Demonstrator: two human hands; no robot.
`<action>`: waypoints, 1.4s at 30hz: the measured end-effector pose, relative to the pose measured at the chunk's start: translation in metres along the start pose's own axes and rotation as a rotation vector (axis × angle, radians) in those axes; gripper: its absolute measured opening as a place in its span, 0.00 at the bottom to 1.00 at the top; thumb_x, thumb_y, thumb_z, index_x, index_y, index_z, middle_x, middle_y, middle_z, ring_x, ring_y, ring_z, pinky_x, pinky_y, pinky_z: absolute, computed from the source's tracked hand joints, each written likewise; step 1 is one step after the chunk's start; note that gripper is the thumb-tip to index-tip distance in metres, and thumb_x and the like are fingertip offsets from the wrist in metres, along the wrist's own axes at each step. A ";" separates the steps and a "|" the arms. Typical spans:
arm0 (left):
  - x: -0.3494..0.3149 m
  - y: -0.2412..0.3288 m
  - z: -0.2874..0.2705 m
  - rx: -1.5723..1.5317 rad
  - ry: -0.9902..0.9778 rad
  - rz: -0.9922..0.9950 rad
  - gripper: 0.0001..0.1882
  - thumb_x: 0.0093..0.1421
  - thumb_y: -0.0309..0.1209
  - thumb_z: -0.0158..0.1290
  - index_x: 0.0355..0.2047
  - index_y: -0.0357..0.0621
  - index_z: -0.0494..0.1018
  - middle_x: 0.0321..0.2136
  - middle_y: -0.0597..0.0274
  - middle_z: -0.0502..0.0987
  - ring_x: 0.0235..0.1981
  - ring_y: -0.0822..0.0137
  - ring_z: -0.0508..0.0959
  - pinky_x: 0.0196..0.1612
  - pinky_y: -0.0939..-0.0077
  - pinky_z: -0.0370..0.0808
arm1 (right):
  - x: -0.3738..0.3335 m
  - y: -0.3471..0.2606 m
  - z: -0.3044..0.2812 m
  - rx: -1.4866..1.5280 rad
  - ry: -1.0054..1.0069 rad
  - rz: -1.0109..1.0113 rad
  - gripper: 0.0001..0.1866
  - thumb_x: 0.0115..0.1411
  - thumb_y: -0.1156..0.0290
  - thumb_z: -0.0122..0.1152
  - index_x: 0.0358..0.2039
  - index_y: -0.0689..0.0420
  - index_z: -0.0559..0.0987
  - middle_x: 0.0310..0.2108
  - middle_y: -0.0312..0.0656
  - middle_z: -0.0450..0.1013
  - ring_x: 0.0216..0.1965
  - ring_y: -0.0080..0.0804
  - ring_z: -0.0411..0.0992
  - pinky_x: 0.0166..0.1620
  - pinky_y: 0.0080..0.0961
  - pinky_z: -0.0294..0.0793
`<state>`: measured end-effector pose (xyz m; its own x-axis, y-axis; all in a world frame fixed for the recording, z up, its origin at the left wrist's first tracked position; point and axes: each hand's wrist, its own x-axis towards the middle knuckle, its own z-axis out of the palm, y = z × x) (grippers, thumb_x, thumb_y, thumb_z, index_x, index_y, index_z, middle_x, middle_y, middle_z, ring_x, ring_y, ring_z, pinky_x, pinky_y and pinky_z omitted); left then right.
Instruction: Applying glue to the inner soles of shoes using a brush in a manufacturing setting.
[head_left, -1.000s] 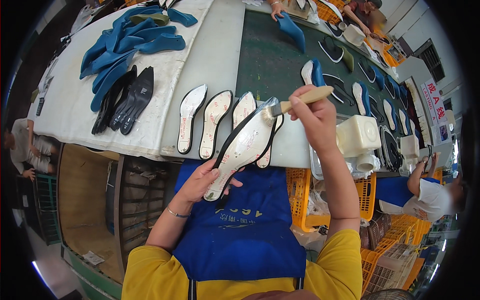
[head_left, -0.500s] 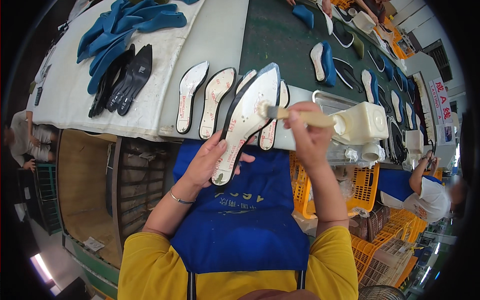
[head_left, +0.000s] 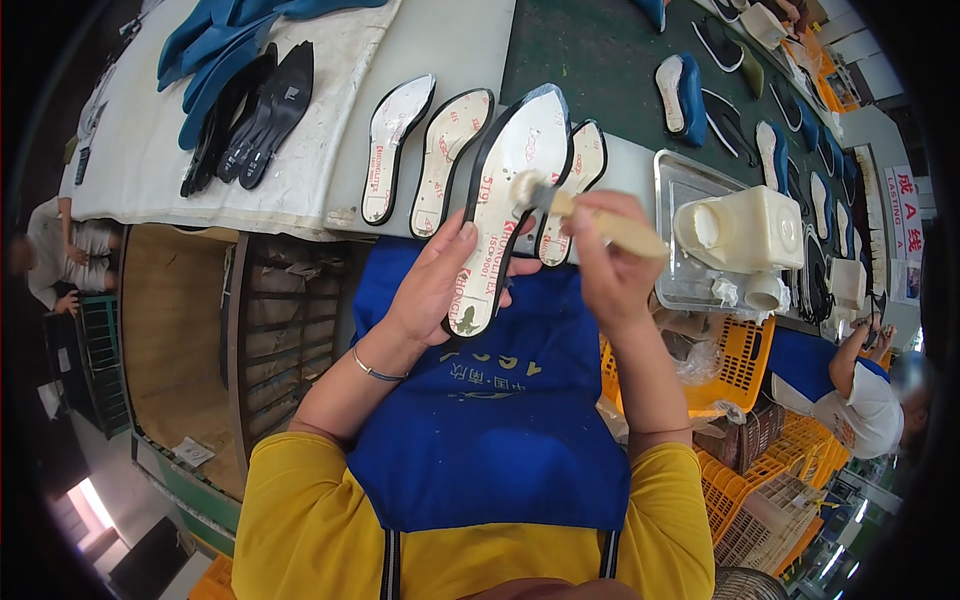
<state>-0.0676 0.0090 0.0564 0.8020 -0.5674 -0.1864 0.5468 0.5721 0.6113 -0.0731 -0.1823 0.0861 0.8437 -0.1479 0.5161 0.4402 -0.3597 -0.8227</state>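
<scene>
My left hand (head_left: pixel 425 285) grips the lower, narrow end of a white insole (head_left: pixel 510 150) with a black edge and red print, fingers wrapped behind it. It is held tilted above my blue apron, pointed toe end away from me. In my right hand (head_left: pixel 615 275) is a flat brush (head_left: pixel 630 236) with a pale wooden handle. Its whitish bristles touch the middle of the insole. Similar insoles lie on the table edge: one (head_left: pixel 380 165) at the left, another (head_left: pixel 447 155) beside it, and a third (head_left: pixel 590 155) partly hidden behind the held one and the brush.
Right of my hands, a metal tray (head_left: pixel 668 190) holds a cream plastic container (head_left: pixel 755 230) on its side. Black soles (head_left: pixel 270 120) and blue shoe lasts (head_left: pixel 225 55) lie on white cloth at left. A yellow crate (head_left: pixel 745 365) stands below. Another person (head_left: pixel 860 410) works at right.
The brush has moved from the upper part of the insole down toward its middle. My view has shifted, so the table appears higher. Both hands keep their holds.
</scene>
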 end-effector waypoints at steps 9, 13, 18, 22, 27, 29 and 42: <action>-0.001 0.002 -0.001 -0.053 -0.010 -0.018 0.24 0.72 0.40 0.37 0.64 0.42 0.54 0.57 0.44 0.68 0.48 0.52 0.78 0.33 0.73 0.84 | 0.025 0.009 -0.001 0.058 0.062 0.174 0.05 0.63 0.76 0.57 0.37 0.64 0.75 0.28 0.38 0.74 0.28 0.21 0.73 0.35 0.17 0.72; -0.001 0.001 -0.002 -0.085 -0.007 -0.023 0.24 0.72 0.40 0.37 0.64 0.43 0.54 0.57 0.45 0.67 0.48 0.53 0.78 0.33 0.73 0.84 | 0.019 0.009 -0.001 -0.173 0.031 -0.100 0.04 0.59 0.78 0.60 0.33 0.66 0.77 0.27 0.42 0.75 0.26 0.26 0.74 0.31 0.22 0.72; 0.002 -0.003 -0.007 0.001 0.059 -0.034 0.24 0.72 0.41 0.37 0.63 0.44 0.55 0.56 0.49 0.69 0.48 0.55 0.78 0.33 0.73 0.84 | 0.001 -0.010 0.010 -0.196 -0.159 -0.383 0.09 0.48 0.81 0.65 0.32 0.62 0.76 0.25 0.46 0.75 0.22 0.41 0.73 0.26 0.31 0.72; 0.001 -0.004 -0.001 0.098 0.044 0.018 0.26 0.72 0.43 0.37 0.65 0.45 0.53 0.54 0.52 0.71 0.48 0.55 0.78 0.33 0.75 0.82 | 0.005 -0.013 0.008 -0.017 -0.037 -0.080 0.06 0.54 0.78 0.64 0.32 0.64 0.78 0.26 0.46 0.76 0.24 0.35 0.75 0.27 0.25 0.72; -0.002 -0.008 0.002 0.167 0.082 0.038 0.28 0.72 0.45 0.35 0.66 0.45 0.52 0.52 0.52 0.71 0.45 0.57 0.80 0.33 0.74 0.82 | 0.021 -0.009 0.007 -0.191 -0.096 -0.227 0.06 0.53 0.79 0.63 0.32 0.63 0.77 0.27 0.45 0.76 0.24 0.37 0.75 0.28 0.28 0.72; -0.002 -0.007 0.000 0.220 0.076 0.046 0.27 0.72 0.44 0.35 0.67 0.44 0.53 0.54 0.54 0.71 0.46 0.61 0.79 0.35 0.79 0.80 | 0.017 -0.012 0.009 -0.182 -0.163 -0.352 0.07 0.50 0.80 0.65 0.32 0.62 0.77 0.27 0.44 0.76 0.24 0.40 0.75 0.28 0.30 0.73; -0.002 -0.009 -0.001 0.366 0.060 0.063 0.28 0.72 0.45 0.32 0.66 0.41 0.53 0.54 0.50 0.70 0.47 0.55 0.79 0.34 0.77 0.81 | 0.053 0.003 0.003 -0.058 -0.130 0.109 0.10 0.58 0.67 0.65 0.32 0.61 0.77 0.25 0.38 0.76 0.25 0.20 0.73 0.29 0.18 0.71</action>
<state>-0.0735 0.0057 0.0507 0.8499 -0.4960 -0.1779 0.3828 0.3492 0.8553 -0.0262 -0.1886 0.1105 0.9196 -0.0699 0.3866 0.3289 -0.4013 -0.8549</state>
